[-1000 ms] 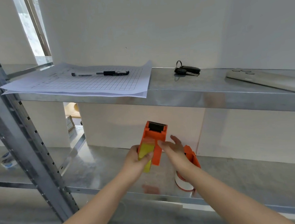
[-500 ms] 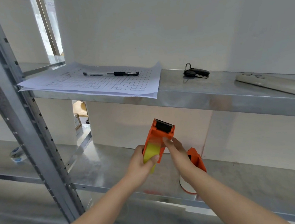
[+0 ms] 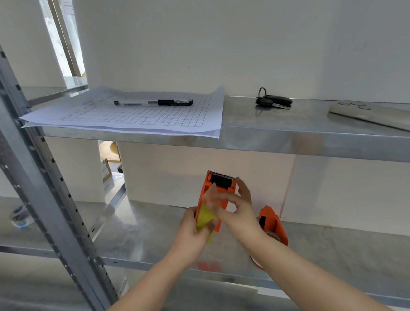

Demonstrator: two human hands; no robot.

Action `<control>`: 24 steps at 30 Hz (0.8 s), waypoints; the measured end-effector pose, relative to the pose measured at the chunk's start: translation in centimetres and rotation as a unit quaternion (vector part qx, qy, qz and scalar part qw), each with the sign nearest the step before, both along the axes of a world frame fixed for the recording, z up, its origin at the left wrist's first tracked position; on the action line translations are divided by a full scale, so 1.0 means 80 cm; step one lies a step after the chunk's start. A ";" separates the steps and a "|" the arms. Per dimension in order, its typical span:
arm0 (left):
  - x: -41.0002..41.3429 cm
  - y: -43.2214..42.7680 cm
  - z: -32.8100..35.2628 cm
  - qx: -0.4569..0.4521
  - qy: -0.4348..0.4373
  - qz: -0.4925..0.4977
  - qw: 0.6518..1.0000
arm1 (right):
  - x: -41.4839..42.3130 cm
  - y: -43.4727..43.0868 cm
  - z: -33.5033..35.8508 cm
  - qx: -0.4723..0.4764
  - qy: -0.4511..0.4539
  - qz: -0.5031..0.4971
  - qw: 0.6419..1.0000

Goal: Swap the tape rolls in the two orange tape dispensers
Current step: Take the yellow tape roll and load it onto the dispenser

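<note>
Two hands on one dispenser (image 3: 220, 191)
Left hand (image 3: 193, 230) grips its yellow roll (image 3: 204, 217) end; right hand (image 3: 235, 206), fingers loosely spread, works above, blade end up.

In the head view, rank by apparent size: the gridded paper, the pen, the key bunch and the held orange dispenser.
1. gridded paper
2. held orange dispenser, though it sits nearer the camera
3. pen
4. key bunch

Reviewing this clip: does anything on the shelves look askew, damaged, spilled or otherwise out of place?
One small thing: the gridded paper sheets on the upper shelf lie skewed, with corners hanging past the front edge. The pen rests on them. Nothing looks spilled or damaged. The second orange dispenser sits on the lower shelf, partly hidden behind the right hand.
</note>
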State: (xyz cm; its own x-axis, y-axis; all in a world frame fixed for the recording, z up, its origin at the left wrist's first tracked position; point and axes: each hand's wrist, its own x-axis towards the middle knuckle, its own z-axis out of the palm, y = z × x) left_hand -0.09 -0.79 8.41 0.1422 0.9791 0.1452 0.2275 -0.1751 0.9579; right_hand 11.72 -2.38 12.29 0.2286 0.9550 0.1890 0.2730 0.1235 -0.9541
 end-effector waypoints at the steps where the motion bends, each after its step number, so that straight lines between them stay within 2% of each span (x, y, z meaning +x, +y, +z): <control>1: 0.000 0.000 -0.002 -0.002 0.004 -0.003 1.000 | 0.001 0.001 0.002 0.010 -0.014 -0.006 1.000; 6: -0.004 -0.001 -0.003 -0.010 0.019 -0.016 1.000 | 0.022 0.019 0.014 0.015 0.013 0.047 0.999; 12: -0.005 -0.001 0.008 -0.010 0.022 -0.033 0.999 | 0.041 0.049 0.028 0.003 -0.016 0.064 0.998; 15: -0.009 -0.004 0.011 -0.043 -0.023 -0.046 0.998 | 0.048 0.062 0.026 -0.016 -0.014 0.027 0.999; 18: -0.013 -0.009 0.016 -0.074 -0.073 -0.075 0.992 | 0.049 0.066 0.025 -0.030 0.054 -0.008 0.998; 24: -0.020 -0.018 0.025 -0.076 -0.091 -0.082 0.990 | 0.057 0.072 0.034 -0.069 0.101 -0.049 0.991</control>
